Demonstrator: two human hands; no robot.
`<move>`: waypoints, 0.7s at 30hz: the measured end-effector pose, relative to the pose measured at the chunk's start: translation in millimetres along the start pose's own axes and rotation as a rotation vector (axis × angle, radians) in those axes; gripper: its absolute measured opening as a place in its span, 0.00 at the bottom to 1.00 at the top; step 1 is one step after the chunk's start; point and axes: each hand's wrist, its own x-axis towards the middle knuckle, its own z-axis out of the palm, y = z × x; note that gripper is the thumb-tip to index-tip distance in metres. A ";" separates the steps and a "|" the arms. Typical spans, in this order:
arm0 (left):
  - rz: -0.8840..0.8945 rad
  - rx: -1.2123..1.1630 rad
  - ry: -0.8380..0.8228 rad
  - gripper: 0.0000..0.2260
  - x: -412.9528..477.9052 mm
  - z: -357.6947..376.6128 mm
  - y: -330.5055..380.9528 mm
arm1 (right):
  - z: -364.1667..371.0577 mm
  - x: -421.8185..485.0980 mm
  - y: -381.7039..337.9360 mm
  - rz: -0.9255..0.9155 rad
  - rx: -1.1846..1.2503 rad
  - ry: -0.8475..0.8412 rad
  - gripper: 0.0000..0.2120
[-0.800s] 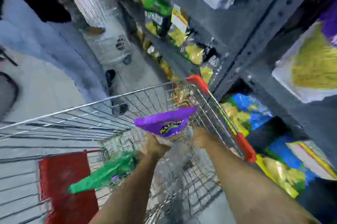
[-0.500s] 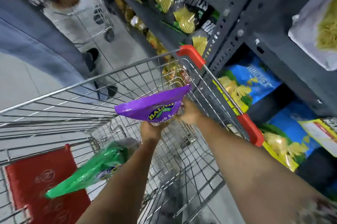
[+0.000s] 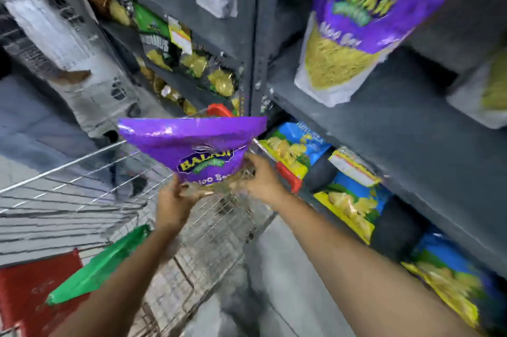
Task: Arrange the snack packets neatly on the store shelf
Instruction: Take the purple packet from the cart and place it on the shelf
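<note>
While both hands are gripping it, the glossy purple foil snack packet (image 3: pixel 192 150) is hovering above the wire shopping trolley (image 3: pixel 82 199): left hand (image 3: pixel 175 199) closing on its lower edge, right hand (image 3: pixel 263 180) pinching the side. Step in hand, by my reading: carrying it to the shelf. Next it probably needs lifting toward 2 o'clock and standing upright on the grey metal shelf (image 3: pixel 384 128) beside the matching purple packet (image 3: pixel 354 20).

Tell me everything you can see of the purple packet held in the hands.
The purple packet is a glossy plastic snack bag with a yellow "BALAJI" logo and partly hidden white lettering below. It looks full, its flat sealed edge pointing away from the person. The left hand grips its near end from below; the right hand holds its right side. It is held above the wire cart, beside the grey shelf.
</note>
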 end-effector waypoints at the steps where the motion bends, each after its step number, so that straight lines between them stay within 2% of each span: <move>1: 0.081 0.068 -0.026 0.15 -6.0 -9.5 21.1 | -11.7 -19.3 -12.3 -0.033 0.011 0.049 0.29; 5: 0.358 0.211 -0.108 0.22 -30.4 -16.0 111.6 | -69.2 -90.0 -47.0 -0.142 0.129 0.242 0.23; 8: 0.469 0.164 -0.277 0.19 -48.2 21.0 171.7 | -128.3 -137.2 -53.6 -0.176 0.139 0.396 0.22; 11: 0.599 0.177 -0.461 0.21 -63.6 79.7 223.1 | -193.2 -176.4 -38.6 -0.108 0.128 0.550 0.22; 13: 0.667 0.198 -0.603 0.17 -77.1 122.6 253.3 | -231.9 -195.0 -24.3 -0.038 0.125 0.614 0.20; 17: 0.644 0.165 -0.770 0.23 -92.8 202.0 295.1 | -293.1 -206.3 0.5 0.079 0.099 0.738 0.14; 19: 0.615 0.173 -0.808 0.29 -90.6 236.8 309.1 | -317.8 -198.4 13.3 0.121 0.085 0.778 0.16; 21: 0.585 0.202 -0.841 0.30 -85.0 268.3 319.5 | -340.2 -188.8 27.0 0.156 0.100 0.800 0.17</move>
